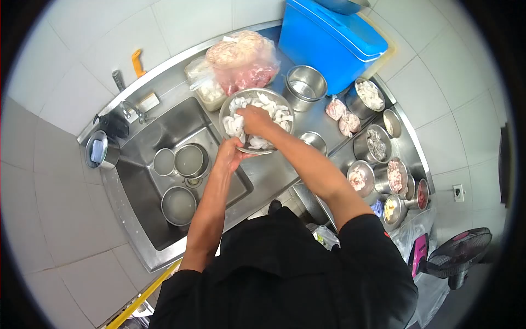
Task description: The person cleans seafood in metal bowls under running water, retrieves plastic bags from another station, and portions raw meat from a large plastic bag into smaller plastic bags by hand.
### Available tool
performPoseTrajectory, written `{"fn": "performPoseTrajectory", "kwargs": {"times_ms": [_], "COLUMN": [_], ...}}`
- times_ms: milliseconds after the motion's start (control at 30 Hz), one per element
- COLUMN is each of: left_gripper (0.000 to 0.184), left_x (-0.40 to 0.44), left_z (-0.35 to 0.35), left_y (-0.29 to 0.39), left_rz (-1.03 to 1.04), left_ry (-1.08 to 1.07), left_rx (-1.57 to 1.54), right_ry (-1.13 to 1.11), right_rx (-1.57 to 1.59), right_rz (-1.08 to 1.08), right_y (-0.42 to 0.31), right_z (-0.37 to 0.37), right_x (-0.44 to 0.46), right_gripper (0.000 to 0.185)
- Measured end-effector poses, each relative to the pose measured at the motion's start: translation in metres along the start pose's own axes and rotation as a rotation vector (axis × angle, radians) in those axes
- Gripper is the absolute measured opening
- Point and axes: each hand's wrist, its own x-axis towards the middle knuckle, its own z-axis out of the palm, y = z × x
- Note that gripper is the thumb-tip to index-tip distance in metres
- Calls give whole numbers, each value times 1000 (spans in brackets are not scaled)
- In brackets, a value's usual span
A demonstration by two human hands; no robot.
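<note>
a steel counter (275,171) with a deep sink (137,181) runs along pale tiled walls (192,24), a blue cooler (331,46) at the back. beside the sink, the left hand (231,156) grasps the near rim of a metal bowl (292,117). the right hand's (256,120) fingers are among the white pieces (235,125) inside; whether they clench any, i cannot tell.

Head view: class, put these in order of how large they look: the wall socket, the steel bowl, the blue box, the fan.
1. Blue box
2. Steel bowl and fan: too alike to rank
3. Wall socket
</note>
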Motion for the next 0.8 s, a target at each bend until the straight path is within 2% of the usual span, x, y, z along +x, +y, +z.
{"fn": "performPoseTrajectory", "kwargs": {"times_ms": [33,67,167,200,233,300,333,367,400,433,500,533,633,800], "left_gripper": [56,49,50,50,52,54,54,54,54,55,55,56,58,60], "left_x": [-1,-1,-3,-3,-2,5,6,10,12,10,12,13,22,32], "left_z": [1,3,5,7,10,18,17,17,20,21,26,28,39,54], "left_y": [-5,-11,-9,-9,-10,-17,-25,-30,-32,-36,-38,-39,-41,-47], "left_rz": [-30,-1,35,37,32,25,-13,-48,-53,-45,-38,-40,-32,40], "left_ry": [41,56,-13,-13,-29,-58,-41,-30,-40,-42,-52,-66,-95,-84], "left_rx": [-63,40,59,65,37,14,9,4,14,22,31,76,138,155], "right_ry": [-55,-176,-260,-77,-146,11,17,-47,-110,-105,9,-33,68,257], "right_rx": [46,85,-18,-316,-345,-75,-67,-36,-8,-2,70,74,101,237], "right_rz": [39,79,17,-1,113,124,134,113,89,98,92,77,27,119], "right_y": [5,16,-5,-8,-21,14,19,26,31,35,43,41,46,51], "right_z": [-3,-13,-68,-50,-50,-5,-6,-11,-20,-26,-48,-69,-112,-160], "right_x": [2,7,-26,-44,-56,-37,-38,-36,-35,-37,-38,-41,-56,-111], "right_gripper": [73,81,75,78,73,70,70,61,54,54,40,34,30,27]}}
